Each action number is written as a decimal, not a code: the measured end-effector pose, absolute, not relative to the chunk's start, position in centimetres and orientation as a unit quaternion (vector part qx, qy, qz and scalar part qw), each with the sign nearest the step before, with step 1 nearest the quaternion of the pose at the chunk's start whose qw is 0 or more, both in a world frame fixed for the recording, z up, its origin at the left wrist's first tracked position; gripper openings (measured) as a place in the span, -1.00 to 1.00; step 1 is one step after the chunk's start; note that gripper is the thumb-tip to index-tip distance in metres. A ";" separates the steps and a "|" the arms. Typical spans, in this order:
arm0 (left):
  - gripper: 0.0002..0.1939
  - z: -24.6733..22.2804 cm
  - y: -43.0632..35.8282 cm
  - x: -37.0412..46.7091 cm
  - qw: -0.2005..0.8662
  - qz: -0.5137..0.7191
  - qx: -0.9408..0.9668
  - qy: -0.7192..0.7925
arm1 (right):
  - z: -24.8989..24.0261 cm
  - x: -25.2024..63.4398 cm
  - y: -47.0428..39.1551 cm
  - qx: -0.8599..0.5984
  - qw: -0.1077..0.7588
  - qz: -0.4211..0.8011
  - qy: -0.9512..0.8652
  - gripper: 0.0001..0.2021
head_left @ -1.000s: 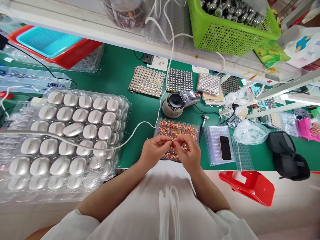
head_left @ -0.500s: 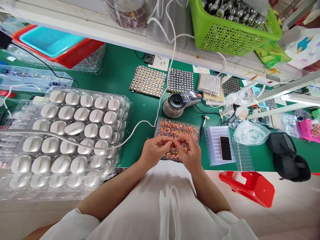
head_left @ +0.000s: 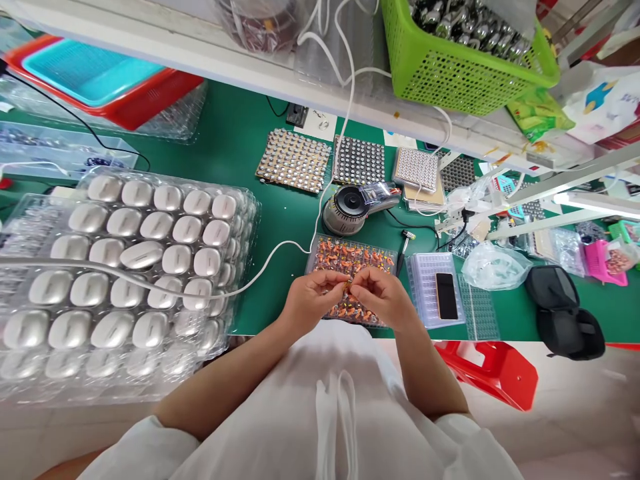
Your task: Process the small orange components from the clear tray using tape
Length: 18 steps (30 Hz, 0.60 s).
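Note:
A clear tray [head_left: 358, 255] filled with rows of small orange parts lies at the front edge of the green table. Over its near half, my left hand [head_left: 313, 300] and my right hand [head_left: 383, 298] meet fingertip to fingertip. Each hand is closed in a pinch at a tiny piece between them, too small to make out. Just beyond the tray stands a round grey device [head_left: 346, 210] with a black top. A small hammer-like tool [head_left: 404, 250] lies to the right of the tray.
Stacked clear trays of silver-white cases [head_left: 123, 253] fill the left. A white cable [head_left: 280, 248] crosses the table. At right are a phone [head_left: 447, 296] on plastic trays and an open black case [head_left: 563, 310]. A green basket [head_left: 465, 70] sits on the shelf above.
My right hand has turned slightly, its fingertips still close to the left ones. The view has shifted a little, so the surroundings appear moved to the left.

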<state>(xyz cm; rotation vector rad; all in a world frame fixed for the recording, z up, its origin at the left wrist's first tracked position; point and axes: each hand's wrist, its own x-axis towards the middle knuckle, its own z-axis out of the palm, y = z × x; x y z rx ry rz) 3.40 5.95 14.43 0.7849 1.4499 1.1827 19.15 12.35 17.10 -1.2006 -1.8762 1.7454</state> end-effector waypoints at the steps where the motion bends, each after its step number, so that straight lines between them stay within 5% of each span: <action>1: -0.83 14.5 5.9 3.4 0.528 0.494 0.330 0.608 | 17.0 19.1 12.4 -0.421 0.154 0.610 -0.653 -0.88; 18: -0.81 15.0 5.9 3.3 0.535 0.479 0.322 0.617 | 16.7 18.5 12.3 -0.444 0.174 0.585 -0.656 -0.88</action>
